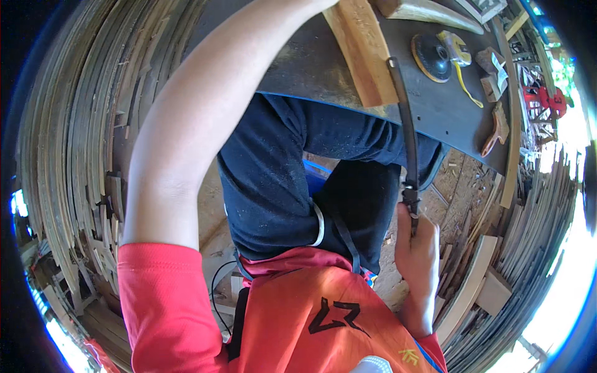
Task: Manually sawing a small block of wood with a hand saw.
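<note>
My left arm reaches up across the table, and my left hand (320, 4) is cut off at the top edge beside a reddish-brown wooden board (367, 59). Its fingers are out of sight. The board lies on the dark table, its near end close to the front edge. Low on the right, my right hand (418, 245) is closed around the near end of a long, narrow, dark blade-like tool (405, 118). A black collar (410, 194) sits just above the fist. The tool's far tip is at the board's right edge; whether they touch I cannot tell.
On the dark table (305, 68) lie a curved pale wood piece (432, 12), a round black disc (430, 57) by a yellow tool (457, 48), a wood block (491, 74) and a wooden handle (495, 130). Stacked wood strips (68, 137) line both sides. My legs (267, 174) are below.
</note>
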Demonstrator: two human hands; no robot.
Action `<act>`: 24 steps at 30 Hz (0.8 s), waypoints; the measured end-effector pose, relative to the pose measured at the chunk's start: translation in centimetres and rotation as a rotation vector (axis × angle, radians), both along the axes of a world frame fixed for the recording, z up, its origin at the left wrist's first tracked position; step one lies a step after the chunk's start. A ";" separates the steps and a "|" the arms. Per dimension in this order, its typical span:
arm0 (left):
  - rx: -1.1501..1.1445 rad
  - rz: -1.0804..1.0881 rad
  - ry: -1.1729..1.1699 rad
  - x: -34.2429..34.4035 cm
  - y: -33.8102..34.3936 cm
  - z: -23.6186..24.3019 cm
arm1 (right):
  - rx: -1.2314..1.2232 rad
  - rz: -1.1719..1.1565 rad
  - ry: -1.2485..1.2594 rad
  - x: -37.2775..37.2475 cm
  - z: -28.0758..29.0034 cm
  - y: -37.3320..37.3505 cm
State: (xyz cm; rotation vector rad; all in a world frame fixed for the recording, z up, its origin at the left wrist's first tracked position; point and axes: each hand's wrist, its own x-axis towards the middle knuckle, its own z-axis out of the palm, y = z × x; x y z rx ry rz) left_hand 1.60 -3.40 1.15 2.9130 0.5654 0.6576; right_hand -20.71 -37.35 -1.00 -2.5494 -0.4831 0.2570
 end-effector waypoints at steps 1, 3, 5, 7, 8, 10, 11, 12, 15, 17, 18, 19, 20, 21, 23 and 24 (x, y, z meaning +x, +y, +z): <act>0.017 -0.020 -0.018 0.1 0.0 -0.1 | 0.002 0.002 0.001 0.8 -0.2 0.2; 0.009 -0.039 0.007 0.2 -0.3 -0.1 | -0.035 0.091 -0.137 3.3 0.0 2.7; -0.028 -0.001 0.040 0.2 -0.2 0.2 | 0.023 0.066 -0.154 4.6 -0.6 4.2; -0.095 0.013 0.030 0.2 0.2 0.0 | 0.009 0.001 -0.051 4.2 -0.8 3.8; -0.076 0.022 0.020 -0.1 0.6 0.0 | 0.044 0.090 -0.144 2.9 -0.3 3.7; -0.069 0.005 0.007 -0.5 0.4 -0.2 | -0.052 0.022 0.045 0.7 0.2 1.6; -0.076 -0.004 0.002 -0.2 0.3 -0.3 | -0.041 0.008 0.066 0.4 0.5 1.5; -0.059 0.017 -0.042 0.1 0.5 -0.4 | -0.044 -0.001 0.061 1.1 0.5 1.9; -0.072 0.008 -0.045 0.2 -0.3 0.4 | -0.089 0.035 -0.024 4.0 0.3 4.1; -0.133 0.040 0.025 -0.1 -0.5 0.7 | -0.052 0.019 -0.058 4.3 -0.1 3.8; -0.164 0.055 0.016 -0.2 -0.2 0.5 | -0.011 0.011 0.023 3.6 0.5 3.8; -0.112 0.083 -0.028 -0.3 0.2 0.1 | -0.041 0.033 0.009 2.6 0.6 3.1; -0.101 0.096 -0.019 -0.7 0.4 0.2 | -0.066 0.042 0.035 1.4 1.1 2.4; -0.104 0.083 -0.011 -0.3 -0.5 0.0 | -0.104 0.025 0.060 0.9 1.2 1.8; -0.158 0.078 0.087 0.3 -1.5 0.5 | -0.066 0.032 -0.032 1.7 0.8 2.0; -0.077 0.068 0.020 1.2 0.0 -1.1 | -0.037 0.057 -0.102 1.8 0.7 2.3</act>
